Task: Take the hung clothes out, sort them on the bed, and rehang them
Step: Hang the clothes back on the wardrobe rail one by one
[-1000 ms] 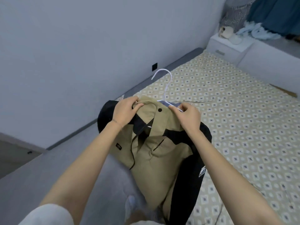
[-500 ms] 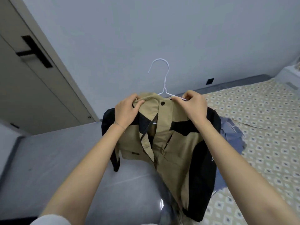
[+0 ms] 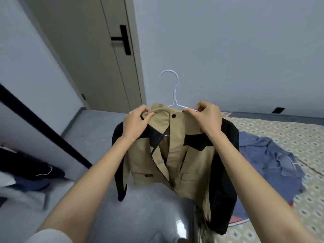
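Left hand (image 3: 135,122) and right hand (image 3: 207,118) gripping jacket (image 3: 198,160) on hanger (image 3: 175,88), blue shirt (image 3: 263,155) on bed (image 3: 298,135), perhaps dark clothes (image 3: 26,165) leftward

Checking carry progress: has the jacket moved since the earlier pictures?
Yes. The jacket has swung left, away from the bed and past the wall socket, toward the door.

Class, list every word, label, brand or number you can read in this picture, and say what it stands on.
No text here can be read.
On the khaki-and-black jacket, a small dark label: too small and blurred to read.
The white hanger, door and blue garment on the bed show no writing.
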The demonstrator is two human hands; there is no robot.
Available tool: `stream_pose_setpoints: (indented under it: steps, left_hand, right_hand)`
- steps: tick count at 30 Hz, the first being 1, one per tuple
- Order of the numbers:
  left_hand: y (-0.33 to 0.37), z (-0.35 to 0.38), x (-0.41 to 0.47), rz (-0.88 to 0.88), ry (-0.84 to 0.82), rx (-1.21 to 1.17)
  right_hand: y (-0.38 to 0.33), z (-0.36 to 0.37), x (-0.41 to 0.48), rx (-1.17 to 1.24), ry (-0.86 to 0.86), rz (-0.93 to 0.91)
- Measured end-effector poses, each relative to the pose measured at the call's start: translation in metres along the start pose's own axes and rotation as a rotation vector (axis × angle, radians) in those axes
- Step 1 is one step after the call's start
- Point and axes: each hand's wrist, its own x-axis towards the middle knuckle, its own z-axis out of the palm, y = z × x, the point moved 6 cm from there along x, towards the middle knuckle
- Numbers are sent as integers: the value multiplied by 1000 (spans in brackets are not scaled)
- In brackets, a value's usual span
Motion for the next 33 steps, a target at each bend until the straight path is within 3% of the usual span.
stream_pose_setpoints:
  steps: [15, 20, 33]
  left_hand:
    - [-25, -180, -168, -334, 484, 284]
    - [-54, -248, -224, -452, 542, 414]
    - [-140, -423, -323, -645, 732, 475]
  right_hand:
    - [-162, 90, -93, 140, -475, -508]
    - [-229, 136, -145, 122, -569, -666]
    - [-403, 259, -270, 215, -767, -806]
